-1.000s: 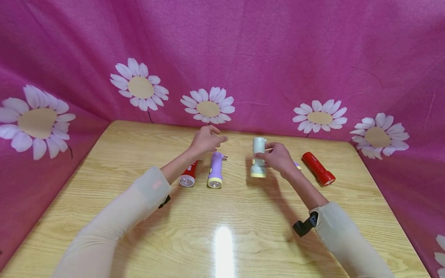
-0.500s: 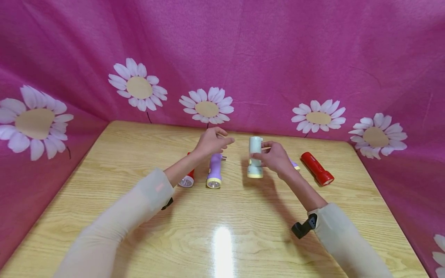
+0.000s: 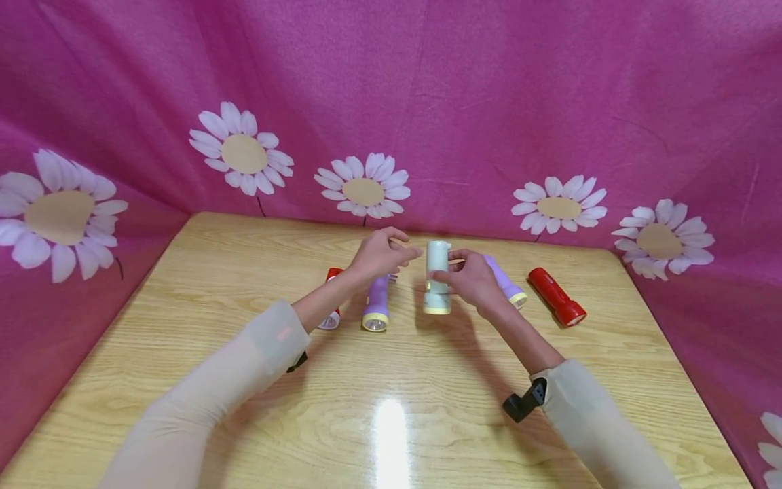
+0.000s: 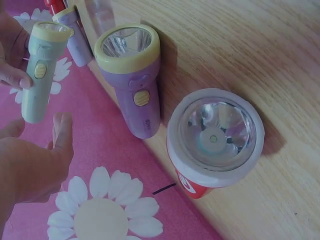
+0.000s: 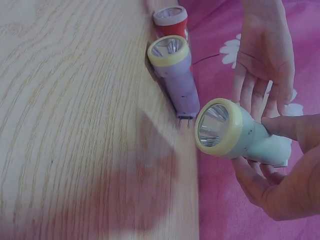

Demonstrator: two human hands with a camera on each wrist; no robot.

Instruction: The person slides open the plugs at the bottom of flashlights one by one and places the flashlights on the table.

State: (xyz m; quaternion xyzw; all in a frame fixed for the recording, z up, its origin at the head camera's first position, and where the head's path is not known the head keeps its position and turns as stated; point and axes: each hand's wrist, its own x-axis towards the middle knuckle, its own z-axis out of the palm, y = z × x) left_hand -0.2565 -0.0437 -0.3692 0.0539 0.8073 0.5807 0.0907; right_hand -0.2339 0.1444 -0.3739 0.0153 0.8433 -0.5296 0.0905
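Observation:
My right hand (image 3: 473, 275) grips a mint-green flashlight (image 3: 436, 261) with a cream rim, its lens end pointing down over the table. In the right wrist view, thumb and fingers wrap the body of this flashlight (image 5: 255, 137). Close to its left, my left hand (image 3: 381, 255) reaches out with loose fingers and holds nothing. Under the left forearm lie a purple flashlight (image 3: 377, 299) with prongs at its tail and a red flashlight (image 3: 330, 320) with a white rim, partly hidden. Behind the right hand lies a second purple flashlight (image 3: 506, 282).
An all-red flashlight (image 3: 557, 297) lies at the right on the wooden table (image 3: 342, 407). A magenta cloth (image 3: 452, 102) printed with white daisies hangs along the table's back and sides. A bright reflection shows near the front.
My right hand has carried the mint-green flashlight a little left, uncovering more of the purple one behind it. My left hand has moved right, toward the mint-green flashlight.

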